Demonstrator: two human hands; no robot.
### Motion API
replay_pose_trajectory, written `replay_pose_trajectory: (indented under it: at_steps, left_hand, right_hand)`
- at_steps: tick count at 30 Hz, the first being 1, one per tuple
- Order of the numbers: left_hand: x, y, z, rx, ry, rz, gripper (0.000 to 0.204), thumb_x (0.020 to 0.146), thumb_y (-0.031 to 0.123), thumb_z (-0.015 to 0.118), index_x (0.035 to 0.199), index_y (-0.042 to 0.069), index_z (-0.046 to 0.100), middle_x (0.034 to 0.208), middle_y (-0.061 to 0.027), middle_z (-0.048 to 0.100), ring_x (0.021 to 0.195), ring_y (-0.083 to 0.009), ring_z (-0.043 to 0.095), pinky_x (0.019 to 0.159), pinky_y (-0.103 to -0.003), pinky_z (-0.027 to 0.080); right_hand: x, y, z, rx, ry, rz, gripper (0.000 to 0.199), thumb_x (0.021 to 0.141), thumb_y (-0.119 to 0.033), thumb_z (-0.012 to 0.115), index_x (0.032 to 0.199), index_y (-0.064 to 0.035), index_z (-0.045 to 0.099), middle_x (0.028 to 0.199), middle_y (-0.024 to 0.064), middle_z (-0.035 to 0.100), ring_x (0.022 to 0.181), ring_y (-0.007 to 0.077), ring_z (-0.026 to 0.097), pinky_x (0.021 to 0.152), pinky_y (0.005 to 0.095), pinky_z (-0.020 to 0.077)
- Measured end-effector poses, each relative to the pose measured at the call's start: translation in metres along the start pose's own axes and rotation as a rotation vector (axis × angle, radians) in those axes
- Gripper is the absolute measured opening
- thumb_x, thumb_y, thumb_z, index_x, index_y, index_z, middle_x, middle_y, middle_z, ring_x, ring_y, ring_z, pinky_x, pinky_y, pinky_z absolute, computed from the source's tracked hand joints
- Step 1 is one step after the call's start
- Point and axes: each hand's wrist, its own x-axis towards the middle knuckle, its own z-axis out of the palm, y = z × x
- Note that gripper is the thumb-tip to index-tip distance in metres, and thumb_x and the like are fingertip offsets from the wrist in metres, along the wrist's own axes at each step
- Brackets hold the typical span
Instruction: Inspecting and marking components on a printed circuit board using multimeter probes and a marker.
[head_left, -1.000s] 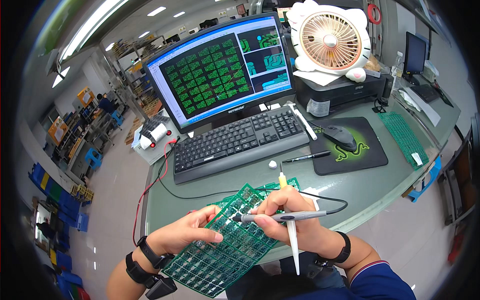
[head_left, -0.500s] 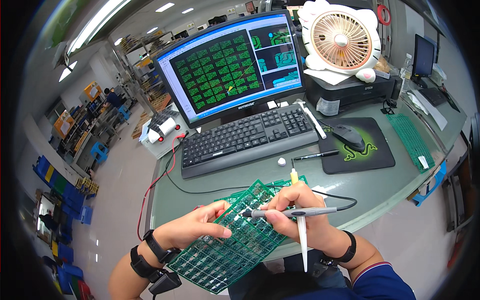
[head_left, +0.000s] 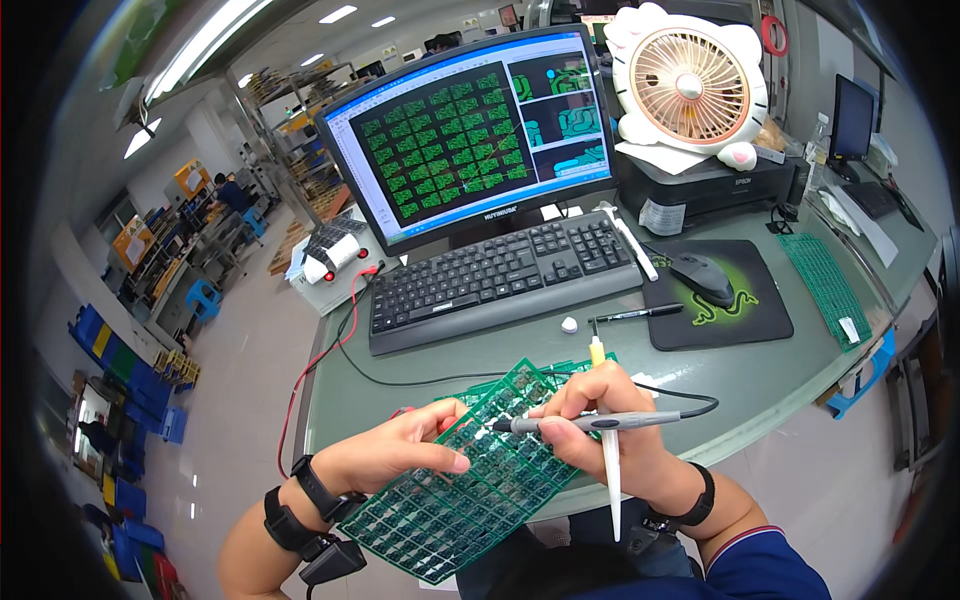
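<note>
A green circuit board panel [head_left: 445,520], with many small boards in rows, is tilted in front of me at the table edge. My left hand [head_left: 405,450] grips its left edge, thumb on top; a bit of red shows behind these fingers, too hidden to name. My right hand [head_left: 615,420] is closed on a grey test probe [head_left: 585,424], whose dark tip is at the panel's upper part. A slim white tool with a yellow collar [head_left: 612,490] is also held upright in that hand. More green boards [head_left: 480,388] lie partly hidden behind the panel.
Behind stand a keyboard [head_left: 500,285], a monitor [head_left: 440,140] showing board layouts, a printer [head_left: 710,195] and a fan [head_left: 690,85]. A mouse [head_left: 700,278] and a black pen [head_left: 640,313] lie right. Red and black leads [head_left: 345,345] run from a box [head_left: 330,285].
Both hands keep their hold, and the probe stays near the same part of the panel. The whole view has shifted slightly. The yellow pointer on the monitor is no longer visible.
</note>
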Motion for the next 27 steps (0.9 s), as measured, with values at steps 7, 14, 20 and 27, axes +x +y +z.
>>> replay_pose_trajectory:
  at_steps: [7, 14, 20, 27]
  left_hand:
    - [-0.004, 0.008, 0.005, -0.011, 0.025, 0.008, 0.030, 0.083, 0.011, 0.070, 0.100, 0.008, 0.046, 0.090, 0.0034, 0.048, 0.085, -0.0052, 0.051, 0.076, -0.023, 0.043]
    - [-0.029, 0.022, -0.017, 0.123, 0.213, 0.284, 0.034, 0.082, 0.002, 0.068, 0.103, 0.009, 0.043, 0.099, 0.0014, 0.046, 0.085, -0.0057, 0.051, 0.071, -0.022, 0.043]
    - [-0.050, 0.021, -0.024, 0.625, 0.544, 0.451, 0.033, 0.079, -0.002, 0.064, 0.100, 0.007, 0.042, 0.090, 0.0014, 0.044, 0.067, -0.0026, 0.046, 0.056, -0.020, 0.037]
    - [-0.033, 0.009, -0.014, 1.193, 0.734, 0.700, 0.032, 0.076, -0.004, 0.065, 0.096, 0.005, 0.043, 0.087, -0.0012, 0.044, 0.057, -0.0054, 0.043, 0.049, -0.022, 0.036]
  right_hand:
    - [0.002, -0.007, -0.005, 0.265, 0.009, 0.120, 0.019, 0.088, -0.006, 0.066, 0.092, -0.0029, 0.047, 0.079, 0.0089, 0.063, 0.062, 0.0077, 0.059, 0.059, 0.0244, 0.0510]
    - [0.016, -0.023, -0.036, 0.353, -0.003, 0.303, 0.017, 0.094, -0.014, 0.053, 0.087, -0.0049, 0.041, 0.080, 0.0147, 0.064, 0.074, 0.0159, 0.063, 0.076, 0.0344, 0.0533]
    - [0.031, -0.023, -0.076, 0.266, -0.071, 0.601, 0.022, 0.093, -0.026, 0.053, 0.089, -0.0059, 0.044, 0.063, 0.0042, 0.052, 0.063, 0.0119, 0.055, 0.075, 0.0345, 0.0533]
    - [0.047, 0.004, -0.077, 0.221, -0.160, 0.724, 0.024, 0.095, -0.029, 0.052, 0.088, -0.0073, 0.046, 0.062, 0.0003, 0.048, 0.058, 0.0079, 0.047, 0.069, 0.0302, 0.0511]
